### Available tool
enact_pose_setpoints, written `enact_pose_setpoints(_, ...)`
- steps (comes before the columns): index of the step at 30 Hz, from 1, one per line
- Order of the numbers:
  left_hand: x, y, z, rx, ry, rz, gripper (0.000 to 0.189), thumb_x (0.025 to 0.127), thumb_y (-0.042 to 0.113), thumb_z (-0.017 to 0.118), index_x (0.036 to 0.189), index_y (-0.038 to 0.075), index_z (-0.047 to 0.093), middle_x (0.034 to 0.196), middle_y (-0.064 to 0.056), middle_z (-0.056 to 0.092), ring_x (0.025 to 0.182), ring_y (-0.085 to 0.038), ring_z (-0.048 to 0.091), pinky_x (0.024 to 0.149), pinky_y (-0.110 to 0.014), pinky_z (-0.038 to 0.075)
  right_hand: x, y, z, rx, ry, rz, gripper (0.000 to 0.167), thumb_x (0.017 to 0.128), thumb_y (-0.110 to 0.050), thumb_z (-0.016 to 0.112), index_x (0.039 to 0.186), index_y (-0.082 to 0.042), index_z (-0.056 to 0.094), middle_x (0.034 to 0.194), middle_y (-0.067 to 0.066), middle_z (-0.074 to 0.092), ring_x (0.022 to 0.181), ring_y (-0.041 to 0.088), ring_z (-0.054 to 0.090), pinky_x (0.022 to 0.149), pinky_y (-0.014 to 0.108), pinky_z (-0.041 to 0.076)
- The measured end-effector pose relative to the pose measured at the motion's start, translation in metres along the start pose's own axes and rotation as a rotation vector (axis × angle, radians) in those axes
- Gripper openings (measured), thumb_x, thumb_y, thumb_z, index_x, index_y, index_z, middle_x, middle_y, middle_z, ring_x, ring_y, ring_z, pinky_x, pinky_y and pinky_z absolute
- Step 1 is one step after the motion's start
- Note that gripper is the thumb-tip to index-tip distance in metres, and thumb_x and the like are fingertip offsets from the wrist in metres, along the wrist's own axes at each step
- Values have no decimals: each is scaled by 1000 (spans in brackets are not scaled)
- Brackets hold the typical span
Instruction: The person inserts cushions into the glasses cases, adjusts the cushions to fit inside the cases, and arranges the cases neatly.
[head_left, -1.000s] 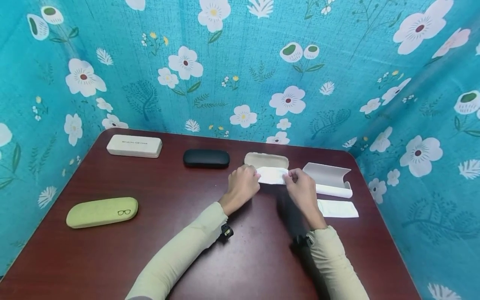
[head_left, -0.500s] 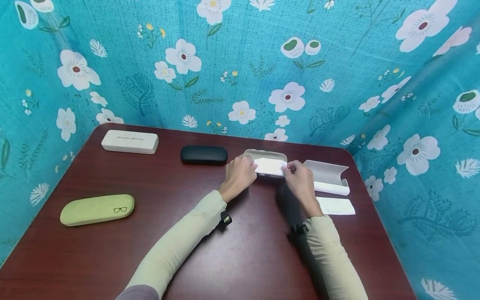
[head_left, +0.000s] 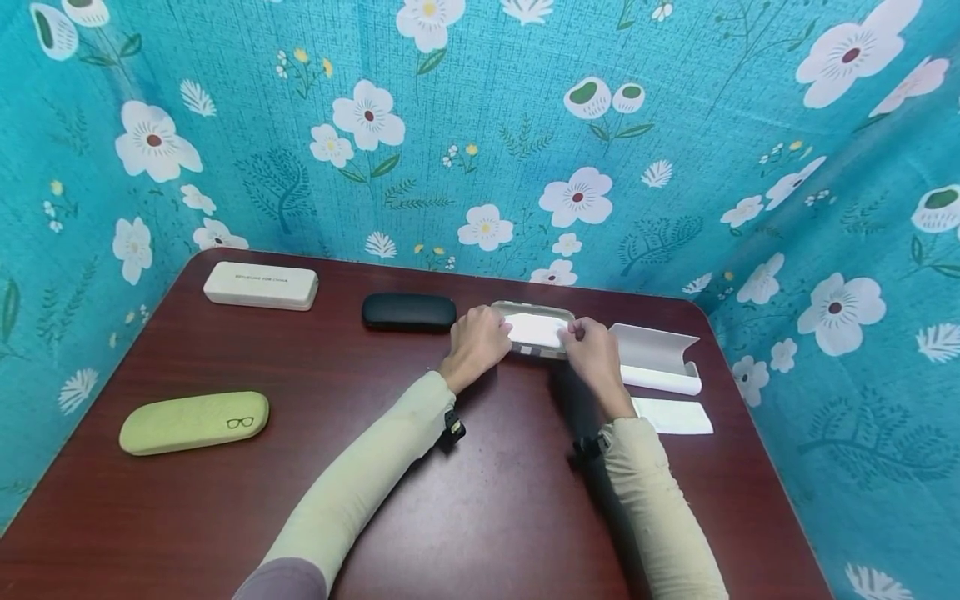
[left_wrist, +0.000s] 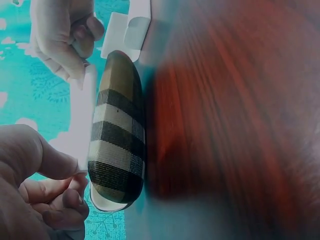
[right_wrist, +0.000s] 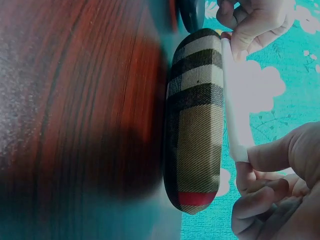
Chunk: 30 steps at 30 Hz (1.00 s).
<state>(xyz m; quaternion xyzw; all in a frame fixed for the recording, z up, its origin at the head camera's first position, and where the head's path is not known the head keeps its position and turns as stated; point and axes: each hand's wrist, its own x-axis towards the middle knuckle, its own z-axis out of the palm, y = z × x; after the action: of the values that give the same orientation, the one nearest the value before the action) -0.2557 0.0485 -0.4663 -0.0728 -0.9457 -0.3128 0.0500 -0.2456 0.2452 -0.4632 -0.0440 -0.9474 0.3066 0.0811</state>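
I see the left hand (head_left: 477,337) and right hand (head_left: 594,350) each pinching one end of a white cloth (head_left: 534,330), held over the open plaid case (left_wrist: 117,140); whether it touches the rim I can't tell. If one end were let go first, I judge the cloth could bunch or snag; a knuckle on the lip might shift the case.

Outward across the tabletop (head_left: 487,525) I count one yellow-green case (head_left: 191,423), a second cloth (head_left: 678,417), one open white case (head_left: 660,379), the plaid one, one black case (head_left: 408,311), one closed white case (head_left: 260,285): five cases, two cloths.
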Motion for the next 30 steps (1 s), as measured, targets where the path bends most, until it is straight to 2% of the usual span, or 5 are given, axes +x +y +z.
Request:
enact_pose_setpoints(6, 6, -2, 4, 14, -25, 5, 49, 98, 20, 61, 55, 17, 39, 58, 4, 29, 55, -11, 26, 49, -29, 29, 6, 5, 4, -6, -49, 37, 20, 96, -20, 68, 96, 0, 69, 88, 15, 67, 81, 28, 57, 73, 36, 43)
enact_pose_setpoints(11, 7, -1, 5, 25, -34, 11, 49, 98, 21, 62, 54, 15, 41, 56, 4, 30, 54, -12, 29, 50, -29, 32, 10, 9, 5, -13, -55, 39, 19, 93, -20, 70, 90, -2, 71, 82, 12, 68, 77, 28, 58, 72, 35, 43)
enact_pose_setpoints(18, 1, -1, 7, 11, -111, -35, 49, 97, 22, 63, 53, 14, 44, 50, 5, 32, 50, -11, 32, 52, -29, 33, 6, 15, 6, -79, -143, 100, 21, 91, -25, 71, 88, -4, 75, 79, 8, 70, 75, 26, 60, 64, 34, 42)
enact_pose_setpoints(24, -2, 0, 8, 6, -118, -37, 45, 94, 18, 65, 53, 15, 45, 50, 5, 33, 50, -12, 32, 53, -29, 33, 4, 17, 6, -118, -193, 140, 22, 91, -28, 71, 93, -6, 77, 87, 10, 73, 78, 27, 62, 65, 37, 45)
enact_pose_setpoints(30, -3, -2, 11, 31, -115, -43, 46, 89, 12, 64, 51, 16, 40, 51, 6, 25, 53, -12, 24, 55, -30, 31, 5, 19, 9, -166, -250, 154, 23, 92, -31, 71, 88, -8, 72, 80, 7, 67, 75, 25, 58, 63, 36, 42)
